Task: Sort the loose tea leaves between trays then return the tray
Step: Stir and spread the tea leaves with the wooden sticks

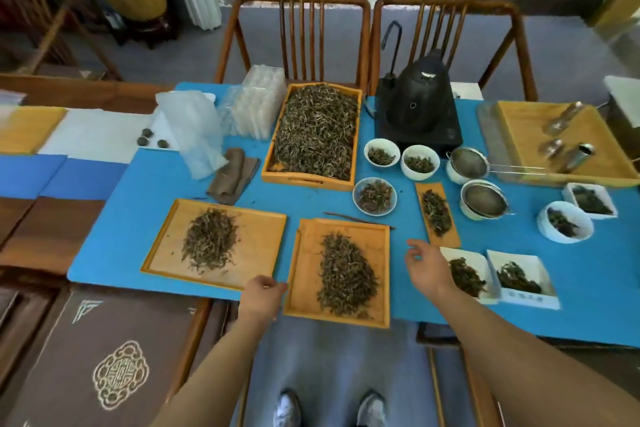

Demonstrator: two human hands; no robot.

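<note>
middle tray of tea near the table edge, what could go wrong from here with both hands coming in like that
The middle tray overhangs the near edge of the blue mat; a lopsided lift or nudge from the left hand at its corner could tip it toward the floor.

Its leaf pile is loose and runs close to the near rim, so a tilt may spill leaves.

The right hand hovers beside the white dishes; a sweep could knock them.
</note>
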